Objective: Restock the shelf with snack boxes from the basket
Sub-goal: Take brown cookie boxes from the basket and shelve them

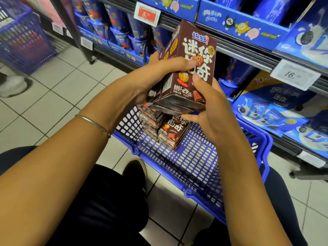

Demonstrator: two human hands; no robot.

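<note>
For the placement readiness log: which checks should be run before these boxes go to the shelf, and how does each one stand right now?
1. Left hand grips the held boxes, with fingers curled over the front: ok.
2. Right hand holds their lower right corner, with the thumb on the front: ok.
3. Held boxes squared together: their bottom edges look staggered, so not ok.
4. Held boxes are above the stack in the basket: ok.
5. Free slot on the shelf for them: cannot tell. The held boxes hide the gap behind them.
</note>
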